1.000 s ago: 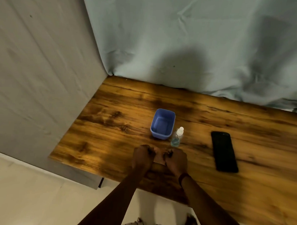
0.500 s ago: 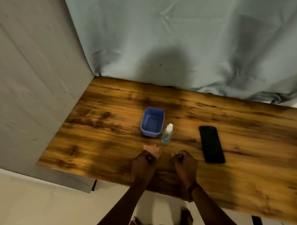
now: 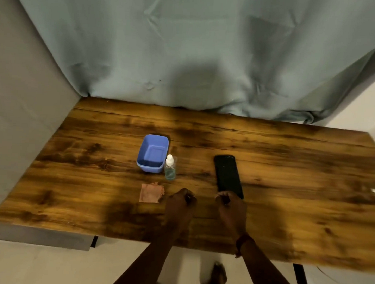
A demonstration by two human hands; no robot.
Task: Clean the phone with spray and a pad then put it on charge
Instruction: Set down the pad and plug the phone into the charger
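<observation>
A black phone [image 3: 228, 176] lies flat on the wooden table [image 3: 287, 189], right of centre. The right hand [image 3: 231, 205] rests at the phone's near end, fingers curled together, seemingly touching its edge. The left hand [image 3: 180, 202] is a loose fist on the table, holding nothing. A pinkish pad [image 3: 151, 193] lies just left of it. Behind the pad stand a small spray bottle [image 3: 170, 168] and, touching it, a blue tub [image 3: 152, 153].
</observation>
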